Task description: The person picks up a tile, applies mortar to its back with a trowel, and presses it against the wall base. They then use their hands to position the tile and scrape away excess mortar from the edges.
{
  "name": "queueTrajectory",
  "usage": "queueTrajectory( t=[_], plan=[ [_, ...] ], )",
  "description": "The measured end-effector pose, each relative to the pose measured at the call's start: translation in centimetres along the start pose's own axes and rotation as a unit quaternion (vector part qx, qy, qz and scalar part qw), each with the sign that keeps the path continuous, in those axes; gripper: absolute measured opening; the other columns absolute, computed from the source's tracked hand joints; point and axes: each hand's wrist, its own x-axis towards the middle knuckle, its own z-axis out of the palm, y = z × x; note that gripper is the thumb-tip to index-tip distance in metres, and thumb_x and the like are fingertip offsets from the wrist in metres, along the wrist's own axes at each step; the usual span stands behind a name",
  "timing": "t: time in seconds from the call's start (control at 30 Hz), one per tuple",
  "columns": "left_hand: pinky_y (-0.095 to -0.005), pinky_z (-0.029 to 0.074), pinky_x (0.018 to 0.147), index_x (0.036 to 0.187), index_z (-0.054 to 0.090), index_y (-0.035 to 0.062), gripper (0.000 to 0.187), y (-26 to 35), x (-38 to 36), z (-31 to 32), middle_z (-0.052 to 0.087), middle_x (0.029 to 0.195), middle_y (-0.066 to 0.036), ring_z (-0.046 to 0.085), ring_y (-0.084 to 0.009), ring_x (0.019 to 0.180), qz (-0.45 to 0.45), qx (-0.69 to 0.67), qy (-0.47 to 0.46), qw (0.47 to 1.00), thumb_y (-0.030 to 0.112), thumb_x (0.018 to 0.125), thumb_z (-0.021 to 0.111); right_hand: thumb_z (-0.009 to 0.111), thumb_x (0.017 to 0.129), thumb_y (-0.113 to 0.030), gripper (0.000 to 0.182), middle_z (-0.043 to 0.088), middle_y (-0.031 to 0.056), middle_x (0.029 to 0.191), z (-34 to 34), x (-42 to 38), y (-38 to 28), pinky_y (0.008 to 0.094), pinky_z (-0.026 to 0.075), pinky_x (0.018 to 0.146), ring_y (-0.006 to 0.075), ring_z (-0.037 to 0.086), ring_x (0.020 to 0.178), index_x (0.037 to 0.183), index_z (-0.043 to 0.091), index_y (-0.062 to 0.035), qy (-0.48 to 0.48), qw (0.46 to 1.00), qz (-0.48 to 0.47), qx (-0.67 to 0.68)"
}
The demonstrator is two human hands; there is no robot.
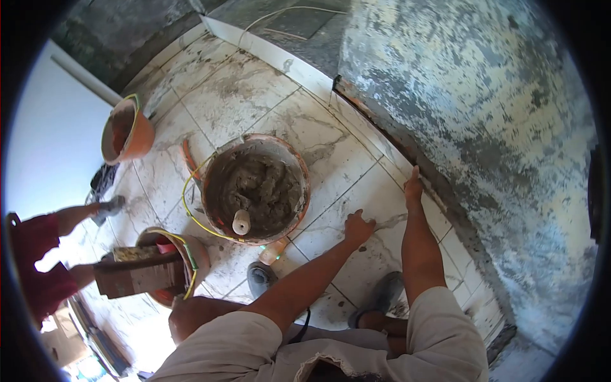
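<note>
My left hand [359, 228] hovers above the marbled floor tiles with its fingers apart, holding nothing. Farther right, my right hand [414, 184] reaches to the white skirting tile [380, 148] at the foot of the wall. One of its fingers points up at the tile's top edge and seems to touch it; the other fingers are partly hidden. To the left of my hands stands a large bucket [303, 169] of wet grey mortar [258, 181]. A trowel's pale handle [241, 222] sticks up from the mortar, its blade out of sight.
An orange bucket [141, 139] stands at the far left. Another bucket [200, 254] holds a brown block-like tool [140, 275]. A bottle [273, 252] lies beside the mortar bucket. Another person's legs [76, 219] show at left. The patchy wall [458, 114] bounds the right side.
</note>
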Motion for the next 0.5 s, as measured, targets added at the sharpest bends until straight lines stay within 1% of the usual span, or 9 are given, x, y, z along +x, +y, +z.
queueTrajectory(
  t=[0.03,0.1,0.27,0.3,0.33,0.4,0.43,0.47,0.5],
  plan=[
    [-0.0428,0.039,0.096,0.128,0.045,-0.0025,0.068,0.1,0.0,-0.1,0.048,0.116,-0.03,0.048,-0.0401,0.111,-0.005,0.002,-0.002,1.0,0.034,0.074,0.065,0.028,0.08,-0.078,0.086,0.054,0.0145,0.067,0.0,-0.3,-0.2,0.0444,0.037,0.063,0.0292,0.05,0.063,0.063,0.053,0.0018,-0.004,1.0,-0.007,-0.009],
    [-0.0431,0.039,0.096,0.128,0.044,-0.0019,0.069,0.2,0.0,-0.3,0.048,0.117,-0.029,0.047,-0.0404,0.111,-0.012,-0.003,0.0,1.0,0.035,0.074,0.065,0.034,0.08,-0.077,0.072,0.036,0.0007,0.052,0.0,-0.9,-0.6,0.0331,0.027,0.05,0.0144,0.03,0.046,0.052,0.035,-0.0112,-0.001,0.999,-0.009,0.052],
    [-0.0472,0.039,0.096,0.13,0.042,-0.0005,0.07,0.7,-0.2,-0.3,0.047,0.119,-0.028,0.045,-0.0429,0.112,-0.039,-0.004,-0.023,0.999,0.036,0.075,0.064,0.034,0.081,-0.076,0.07,0.033,-0.0009,0.051,0.1,-1.6,-1.4,0.0305,0.024,0.047,0.0118,0.029,0.045,0.056,0.037,-0.0115,-0.01,0.997,0.005,0.072],
    [-0.0472,0.039,0.096,0.13,0.042,-0.0005,0.07,0.8,-0.2,-0.3,0.047,0.119,-0.028,0.045,-0.0429,0.112,-0.045,-0.018,-0.018,0.999,0.036,0.075,0.064,0.033,0.081,-0.075,0.069,0.032,-0.0016,0.05,0.0,-1.5,-1.3,0.0299,0.023,0.046,0.011,0.029,0.045,0.057,0.038,-0.0114,-0.018,0.996,0.012,0.086],
    [-0.0461,0.039,0.095,0.129,0.044,-0.0006,0.068,0.8,-0.2,-0.2,0.048,0.118,-0.028,0.047,-0.0427,0.11,-0.039,-0.005,-0.019,0.999,0.036,0.075,0.064,0.033,0.081,-0.075,0.069,0.032,-0.0016,0.05,0.1,-1.4,-1.3,0.0299,0.023,0.046,0.011,0.029,0.045,0.057,0.038,-0.0114,-0.024,0.997,0.004,0.072],
    [-0.045,0.04,0.095,0.127,0.046,-0.0006,0.066,1.0,-0.3,-0.1,0.049,0.116,-0.029,0.048,-0.0424,0.109,-0.04,-0.01,-0.015,0.999,0.036,0.075,0.064,0.034,0.083,-0.074,0.067,0.03,-0.0028,0.049,0.4,-1.4,-1.1,0.0282,0.02,0.043,0.0096,0.026,0.043,0.064,0.042,-0.0101,-0.017,0.992,0.021,0.125],
    [-0.0457,0.04,0.094,0.128,0.045,-0.0002,0.066,1.2,-0.3,-0.2,0.048,0.116,-0.029,0.048,-0.0422,0.109,-0.042,-0.008,-0.012,0.999,0.036,0.075,0.064,0.04,0.084,-0.069,0.065,0.034,-0.0015,0.053,-0.1,-2.0,-1.6,0.0282,0.027,0.046,0.0112,0.03,0.046,0.069,0.046,-0.0056,-0.035,0.992,0.018,0.12],
    [-0.0465,0.04,0.094,0.128,0.045,0.0003,0.066,1.4,-0.5,-0.3,0.048,0.116,-0.028,0.048,-0.042,0.109,-0.045,-0.006,-0.012,0.999,0.036,0.075,0.064,0.04,0.084,-0.069,0.065,0.034,-0.0015,0.053,0.0,-1.9,-1.4,0.0282,0.027,0.046,0.0112,0.03,0.046,0.069,0.046,-0.0056,-0.039,0.994,0.012,0.103],
    [-0.0465,0.04,0.094,0.128,0.045,0.0003,0.066,1.4,-0.5,-0.2,0.048,0.116,-0.028,0.048,-0.042,0.109,-0.051,-0.022,-0.01,0.998,0.036,0.075,0.064,0.041,0.084,-0.068,0.065,0.033,-0.0017,0.054,0.2,-1.9,-1.4,0.0275,0.027,0.046,0.011,0.03,0.046,0.071,0.046,-0.0051,-0.043,0.989,0.016,0.138]
  ],
)
